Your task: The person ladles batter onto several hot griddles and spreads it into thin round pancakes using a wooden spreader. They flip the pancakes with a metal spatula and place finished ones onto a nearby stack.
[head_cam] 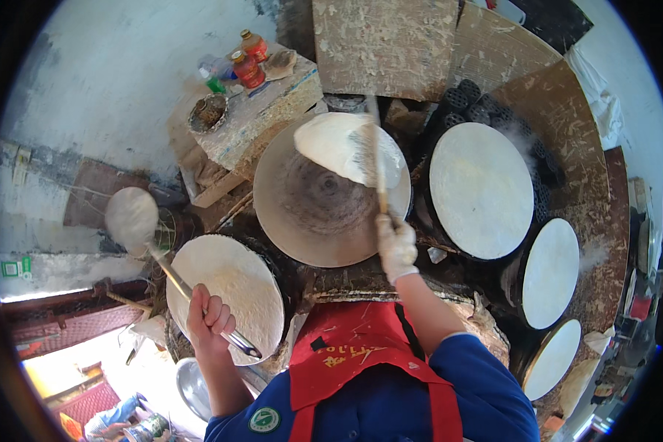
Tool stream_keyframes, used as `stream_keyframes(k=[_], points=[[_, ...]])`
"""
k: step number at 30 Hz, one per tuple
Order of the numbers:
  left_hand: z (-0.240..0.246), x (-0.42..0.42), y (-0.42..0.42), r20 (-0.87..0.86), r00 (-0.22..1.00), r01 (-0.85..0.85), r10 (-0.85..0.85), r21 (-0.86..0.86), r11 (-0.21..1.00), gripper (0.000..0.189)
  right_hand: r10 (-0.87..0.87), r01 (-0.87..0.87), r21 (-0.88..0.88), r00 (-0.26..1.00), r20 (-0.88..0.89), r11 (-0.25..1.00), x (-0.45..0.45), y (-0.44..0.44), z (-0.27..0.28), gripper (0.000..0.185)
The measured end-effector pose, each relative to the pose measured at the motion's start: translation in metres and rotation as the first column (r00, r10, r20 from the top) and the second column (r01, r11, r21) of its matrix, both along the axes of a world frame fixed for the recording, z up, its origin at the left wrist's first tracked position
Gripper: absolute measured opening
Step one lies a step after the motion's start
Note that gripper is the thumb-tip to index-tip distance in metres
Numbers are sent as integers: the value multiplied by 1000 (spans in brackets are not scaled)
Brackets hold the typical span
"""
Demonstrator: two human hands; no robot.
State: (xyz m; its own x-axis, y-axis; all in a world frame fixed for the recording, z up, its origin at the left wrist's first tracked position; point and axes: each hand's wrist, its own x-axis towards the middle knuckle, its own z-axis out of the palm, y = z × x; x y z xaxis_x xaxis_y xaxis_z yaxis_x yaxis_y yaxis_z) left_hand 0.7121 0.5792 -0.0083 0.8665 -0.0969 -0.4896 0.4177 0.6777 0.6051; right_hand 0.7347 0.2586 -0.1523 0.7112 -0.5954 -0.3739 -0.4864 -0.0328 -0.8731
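Observation:
My left hand (210,317), bare, grips the metal handle of a ladle (132,218). The ladle's round bowl is raised to the left, coated pale and slightly blurred. Below that hand lies a round griddle (243,298) covered with a pale layer. In a white glove, my right hand (398,246) holds a long, narrow spreader (380,160), blurred at its far end. The spreader lies over the middle griddle (298,232), along the right side of a white sheet of batter (331,141). The griddle's dark, ringed centre shows bare.
Three pale-covered round griddles stand to the right, the nearest to the middle (480,190) being largest. Coal briquettes (467,96) are stacked behind it, with steam nearby. A crusted ledge (265,116) at the back left holds red bottles (248,69) and a caked pot (208,113).

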Motion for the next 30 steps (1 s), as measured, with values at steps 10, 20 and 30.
stream_keyframes(k=[10,20,30], points=[[-10,-29,-17,-126,976,-162,175,108,981,35,499,-505,-47,862,-91,862,34,-6,18,36],[-9,-57,-41,-170,897,-379,408,177,908,35,725,-737,-144,676,-131,661,82,-84,7,36],[-7,-83,-64,-175,836,-486,520,205,850,36,809,-802,-232,580,-88,550,133,-107,-1,31]])
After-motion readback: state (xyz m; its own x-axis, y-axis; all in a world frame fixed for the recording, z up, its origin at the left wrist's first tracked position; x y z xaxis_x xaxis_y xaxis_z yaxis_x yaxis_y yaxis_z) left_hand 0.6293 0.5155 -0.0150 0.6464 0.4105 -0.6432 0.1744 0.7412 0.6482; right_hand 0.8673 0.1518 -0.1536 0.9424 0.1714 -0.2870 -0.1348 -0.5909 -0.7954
